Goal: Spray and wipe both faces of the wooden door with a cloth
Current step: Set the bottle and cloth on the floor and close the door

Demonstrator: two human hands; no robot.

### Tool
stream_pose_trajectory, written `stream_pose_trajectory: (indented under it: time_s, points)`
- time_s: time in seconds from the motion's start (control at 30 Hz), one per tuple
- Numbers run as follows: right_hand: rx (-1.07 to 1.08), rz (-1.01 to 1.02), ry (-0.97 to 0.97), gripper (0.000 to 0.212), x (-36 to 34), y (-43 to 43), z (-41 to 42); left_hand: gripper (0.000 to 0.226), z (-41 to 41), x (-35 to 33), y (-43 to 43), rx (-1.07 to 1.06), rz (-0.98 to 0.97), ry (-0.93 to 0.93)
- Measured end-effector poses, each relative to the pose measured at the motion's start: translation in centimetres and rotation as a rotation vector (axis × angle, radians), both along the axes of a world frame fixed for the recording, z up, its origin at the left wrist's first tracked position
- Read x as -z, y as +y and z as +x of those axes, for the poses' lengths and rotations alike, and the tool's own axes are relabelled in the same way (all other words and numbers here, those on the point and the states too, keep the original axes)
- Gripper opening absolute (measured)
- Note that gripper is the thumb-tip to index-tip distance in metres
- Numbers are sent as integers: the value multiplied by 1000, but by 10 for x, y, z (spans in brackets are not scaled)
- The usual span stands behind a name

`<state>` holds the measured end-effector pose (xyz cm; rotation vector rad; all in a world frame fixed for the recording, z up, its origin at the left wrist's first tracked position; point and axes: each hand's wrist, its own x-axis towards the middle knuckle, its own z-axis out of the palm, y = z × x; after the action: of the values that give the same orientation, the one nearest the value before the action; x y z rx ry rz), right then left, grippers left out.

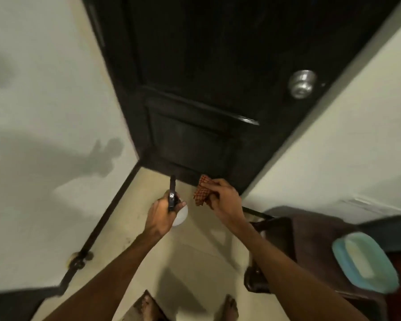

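Door: dark wooden door [195,66] fills the upper centre of the frame; a silver knob [301,84] is seen at its right edge.
Left grip [159,214]: clamped round a spray bottle [181,216], nozzle aimed at the door's foot.
Right grip [222,200]: pinched on a red checked cloth [202,191], just beside the bottle.
Around: a teal tray [366,262] is carried by a dark table [310,239] at lower right.
Room: cream tiled floor [195,251], pale walls, 2 bare feet at the bottom edge.

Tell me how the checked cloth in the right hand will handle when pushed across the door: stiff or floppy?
Probably floppy: the cloth bunches into folds where the right hand grips it. Likely light, since one hand holds it aloft. It may slide readily on the door, whose dark face shows a glossy highlight.
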<state>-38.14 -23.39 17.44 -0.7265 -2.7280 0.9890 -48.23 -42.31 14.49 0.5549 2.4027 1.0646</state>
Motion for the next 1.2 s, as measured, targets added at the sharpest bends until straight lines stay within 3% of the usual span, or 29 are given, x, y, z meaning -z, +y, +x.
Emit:
stream_pose_trajectory:
  time_s: [0.23,0.47,0.67,0.9,1.03,1.2]
  points:
    - [289,48,52,39,-53,138,171,39,122,-46,176,289,-29,46]
    - [642,26,-2,47,-40,221,356,33,259,-39,313,590,68,-60]
    - [937,-34,-70,46,-15,256,453,17,328,-20,381,739,32,-149]
    - [1158,-105,-158,41,73,328,544,28,393,74,482,893,-48,-131]
    - [1156,-124,-217,44,141,361,560,33,409,130,512,917,-37,-147]
    - [1022,-314,-438,49,230,383,564,30,417,177,534,940,50,-172]
